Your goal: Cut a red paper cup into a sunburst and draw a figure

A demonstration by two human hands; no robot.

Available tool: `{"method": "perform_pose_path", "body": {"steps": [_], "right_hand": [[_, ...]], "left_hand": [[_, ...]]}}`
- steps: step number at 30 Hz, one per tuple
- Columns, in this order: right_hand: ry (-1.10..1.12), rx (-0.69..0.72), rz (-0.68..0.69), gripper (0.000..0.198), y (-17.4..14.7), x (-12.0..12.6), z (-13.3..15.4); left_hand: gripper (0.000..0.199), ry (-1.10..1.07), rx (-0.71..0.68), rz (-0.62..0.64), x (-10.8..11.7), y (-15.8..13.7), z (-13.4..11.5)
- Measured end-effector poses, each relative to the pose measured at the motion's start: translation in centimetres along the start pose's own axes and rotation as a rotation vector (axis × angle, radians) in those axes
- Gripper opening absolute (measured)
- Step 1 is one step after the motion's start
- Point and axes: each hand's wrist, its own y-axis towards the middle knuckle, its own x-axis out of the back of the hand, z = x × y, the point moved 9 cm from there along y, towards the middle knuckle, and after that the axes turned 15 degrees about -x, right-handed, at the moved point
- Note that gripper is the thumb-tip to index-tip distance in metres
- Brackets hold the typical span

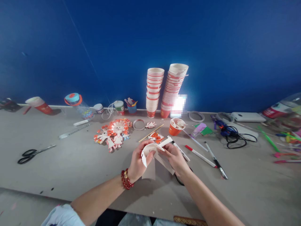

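My left hand (137,163), with a red bead bracelet (127,179) on its wrist, is closed around a cut paper cup (150,149) whose white inside faces up. My right hand (175,157) pinches the cup's right edge, where a white strip (166,142) sticks out. Pale paper flaps (149,171) hang below my fingers. Under my right wrist a black loop (180,180) shows, mostly hidden. Orange and white paper scraps (155,137) lie just beyond my hands, beside a wooden stick (150,133).
Two tall paper cup stacks (155,91) stand against the blue wall. An orange cup of scraps (177,126) is in front. Paper cut-out figures (117,133) and scissors (36,153) lie left. Markers (201,156) and a glue gun with cord (227,128) lie right.
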Motion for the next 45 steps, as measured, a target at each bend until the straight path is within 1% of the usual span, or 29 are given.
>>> {"method": "perform_pose_path", "body": {"steps": [4,8,10,14,18,23,29,38,41,45], "right_hand": [[-0.010,0.011,0.005,0.041,0.2,0.2,-0.1],[0.002,0.029,-0.030,0.040,0.2,0.5,0.0],[0.017,0.040,-0.001,0.038,0.2,0.1,0.1],[0.053,0.065,0.089,0.030,0.1,-0.5,0.3],[0.067,0.083,0.098,0.027,0.3,-0.3,0.1],[0.054,0.054,0.067,0.031,0.7,0.0,-0.6],[0.087,0.000,0.110,0.037,0.4,-0.4,-0.6],[0.160,-0.007,0.207,0.019,0.3,-0.9,-0.7],[0.178,0.004,0.190,0.019,0.3,-0.9,-0.7],[0.184,0.011,0.162,0.026,0.4,-0.8,-0.7]], "left_hand": [[0.027,-0.020,0.020,0.003,0.1,-0.2,0.6],[0.026,-0.034,0.010,-0.003,0.1,-0.2,0.3],[0.027,-0.066,0.010,-0.015,0.1,-0.2,0.3],[0.027,-0.092,0.030,-0.001,0.0,-0.5,0.8],[0.028,-0.113,0.028,0.006,0.0,-0.7,1.2],[0.027,-0.106,0.033,0.005,0.0,-0.8,1.4],[0.028,-0.124,0.054,0.001,-0.1,-0.7,1.3],[0.026,-0.114,0.060,-0.009,-0.1,-0.5,0.7],[0.027,-0.097,0.042,0.004,-0.1,-0.5,0.5],[0.027,-0.073,0.025,0.000,0.0,-0.4,0.5]]}}
